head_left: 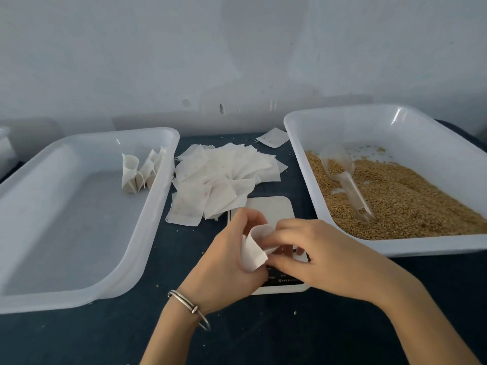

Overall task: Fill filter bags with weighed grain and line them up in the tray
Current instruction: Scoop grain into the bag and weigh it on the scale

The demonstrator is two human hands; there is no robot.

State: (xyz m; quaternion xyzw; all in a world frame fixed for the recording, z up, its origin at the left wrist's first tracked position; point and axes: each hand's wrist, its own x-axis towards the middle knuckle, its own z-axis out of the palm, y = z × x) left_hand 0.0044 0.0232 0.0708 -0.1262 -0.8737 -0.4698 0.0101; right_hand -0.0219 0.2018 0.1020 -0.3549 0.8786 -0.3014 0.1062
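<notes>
Head view: hands (263,254) cover scale (271,209), beside bag pile (218,180).

Both bare forearms reach in from below, the hands meeting at centre. The left hand (224,256), a thin silver bangle (190,308) at its wrist, and the right hand (313,255) both have fingers curled in a pinch

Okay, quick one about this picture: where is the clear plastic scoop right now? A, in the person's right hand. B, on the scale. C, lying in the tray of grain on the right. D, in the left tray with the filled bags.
C: the scoop lies on the grain in the right tray, while both the left hand and the right hand hold a filter bag over the scale.
</notes>
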